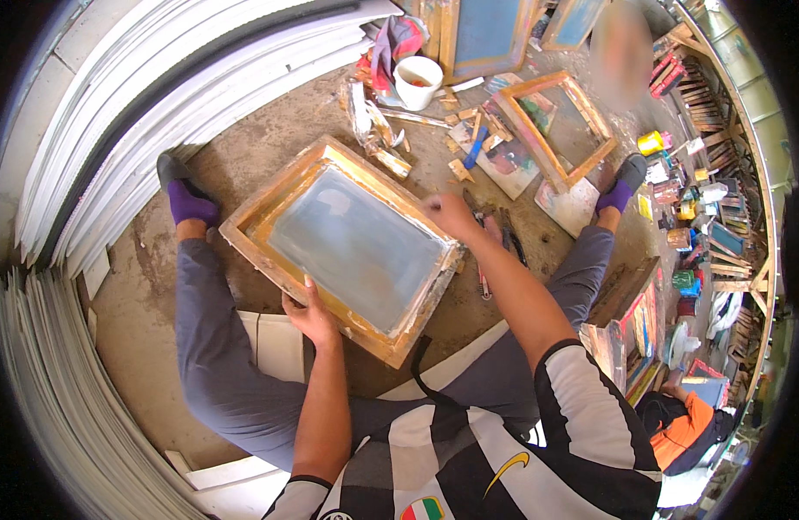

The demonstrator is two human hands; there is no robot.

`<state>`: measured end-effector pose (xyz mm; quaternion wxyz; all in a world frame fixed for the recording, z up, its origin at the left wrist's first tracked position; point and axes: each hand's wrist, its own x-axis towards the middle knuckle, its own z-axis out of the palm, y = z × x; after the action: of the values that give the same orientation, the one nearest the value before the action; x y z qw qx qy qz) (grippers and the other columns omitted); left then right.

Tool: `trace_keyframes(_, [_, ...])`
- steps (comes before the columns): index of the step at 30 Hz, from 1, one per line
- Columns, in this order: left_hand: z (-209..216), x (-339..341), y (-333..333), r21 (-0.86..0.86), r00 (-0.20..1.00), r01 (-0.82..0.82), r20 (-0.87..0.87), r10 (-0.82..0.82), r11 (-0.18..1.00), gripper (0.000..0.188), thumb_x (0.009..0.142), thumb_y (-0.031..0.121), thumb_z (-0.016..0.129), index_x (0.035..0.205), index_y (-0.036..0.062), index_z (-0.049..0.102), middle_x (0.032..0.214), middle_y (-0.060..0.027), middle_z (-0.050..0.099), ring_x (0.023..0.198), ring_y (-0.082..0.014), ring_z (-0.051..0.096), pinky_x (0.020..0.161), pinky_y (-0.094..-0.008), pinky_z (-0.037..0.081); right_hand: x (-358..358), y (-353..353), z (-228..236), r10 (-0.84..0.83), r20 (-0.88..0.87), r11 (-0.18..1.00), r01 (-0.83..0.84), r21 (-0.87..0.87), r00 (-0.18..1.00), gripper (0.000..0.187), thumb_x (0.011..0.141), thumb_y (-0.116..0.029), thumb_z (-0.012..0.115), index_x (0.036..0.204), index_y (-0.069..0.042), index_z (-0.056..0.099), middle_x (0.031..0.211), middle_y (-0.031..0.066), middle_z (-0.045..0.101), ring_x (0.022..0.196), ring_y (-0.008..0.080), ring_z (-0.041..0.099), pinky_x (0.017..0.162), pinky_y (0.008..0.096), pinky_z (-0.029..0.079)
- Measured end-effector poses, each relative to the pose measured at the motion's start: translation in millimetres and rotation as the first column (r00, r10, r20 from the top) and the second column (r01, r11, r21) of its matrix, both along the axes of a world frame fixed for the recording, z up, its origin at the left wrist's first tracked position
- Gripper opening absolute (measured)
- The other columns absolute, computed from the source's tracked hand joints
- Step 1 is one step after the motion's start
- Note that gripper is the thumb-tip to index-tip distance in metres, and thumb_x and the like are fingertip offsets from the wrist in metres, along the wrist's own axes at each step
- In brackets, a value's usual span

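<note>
A wooden screen-printing frame (269, 201) with grey-blue mesh (365, 243) lies tilted across my lap area, between my spread legs. Brown tape and whitish residue line its inner border. My left hand (313, 319) grips the near left side, thumb on top of the rim, the other fingers partly hidden underneath. At the far right side of the same frame, my right hand (451, 217) has its fingers bent and pressed together at the rim. Whatever those fingers pinch is too small to tell. Just beyond that hand, pliers (516, 243) lie on the floor.
Crumpled tape strips (373, 130), wood scraps and a blue-handled tool (476, 147) lie ahead. A white bucket (417, 82) stands behind them. Another wooden frame (564, 130) rests at the far right. Stacked white sheets (113, 130) line the left; paint containers (684, 279) crowd the right.
</note>
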<state>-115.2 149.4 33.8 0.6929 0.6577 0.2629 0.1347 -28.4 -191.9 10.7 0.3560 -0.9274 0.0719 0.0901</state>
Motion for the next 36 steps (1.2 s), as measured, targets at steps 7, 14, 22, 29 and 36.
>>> trace_keyframes(7, [1.2,0.8,0.7,-0.031,1.0,0.001,-0.024,-0.002,1.0,0.076,0.094,0.032,0.073,0.137,-0.0183,0.038,0.124,-0.0242,0.058,0.108,-0.0268,0.06,0.092,-0.0365,0.051,-134.3,-0.3,5.7,0.098,0.187,0.955,-0.04,-0.295,0.977,0.025,0.092,-0.028,0.065,0.112,-0.017,0.075,0.129,0.0131,0.061,0.121,0.0369,0.054,0.102,0.0474,0.045])
trace_keyframes(14, [2.1,0.1,2.8,-0.041,1.0,0.009,0.002,-0.009,0.999,0.069,0.094,0.03,0.073,0.134,-0.0173,0.041,0.122,-0.0217,0.059,0.105,-0.025,0.061,0.09,-0.0356,0.051,-166.2,43.7,30.3,0.379,0.328,0.904,-0.27,-0.333,0.865,0.021,0.089,-0.021,0.067,0.107,-0.011,0.073,0.112,0.0081,0.067,0.113,0.0296,0.059,0.1,0.0411,0.046])
trace_keyframes(22, [-12.3,-0.1,7.0,-0.028,0.999,0.041,0.027,-0.041,0.999,0.07,0.094,0.031,0.073,0.134,-0.0165,0.042,0.124,-0.0223,0.059,0.107,-0.0258,0.06,0.093,-0.0364,0.05,-154.3,52.4,47.0,0.558,0.293,0.825,-0.558,-0.093,0.776,0.021,0.086,-0.023,0.07,0.099,-0.006,0.069,0.102,0.0112,0.067,0.104,0.031,0.06,0.091,0.0415,0.049])
trace_keyframes(29, [-15.4,2.0,4.4,-0.02,0.999,0.016,0.043,-0.015,1.0,0.07,0.094,0.031,0.073,0.134,-0.017,0.042,0.125,-0.0239,0.059,0.111,-0.0277,0.06,0.097,-0.037,0.048,-181.9,72.1,53.3,0.464,0.363,0.876,-0.479,-0.055,0.808,0.022,0.086,-0.022,0.071,0.097,-0.004,0.065,0.106,0.0131,0.064,0.104,0.0332,0.059,0.091,0.0431,0.049])
trace_keyframes(36, [-15.6,2.8,5.5,-0.054,0.998,-0.002,0.058,0.005,0.999,0.068,0.094,0.029,0.073,0.134,-0.0169,0.042,0.126,-0.0239,0.058,0.111,-0.0276,0.059,0.097,-0.0376,0.048,-191.9,83.2,38.1,0.381,0.437,0.922,-0.371,-0.11,0.815,0.018,0.083,-0.016,0.068,0.095,-0.004,0.061,0.103,0.0126,0.062,0.104,0.033,0.059,0.091,0.0442,0.048])
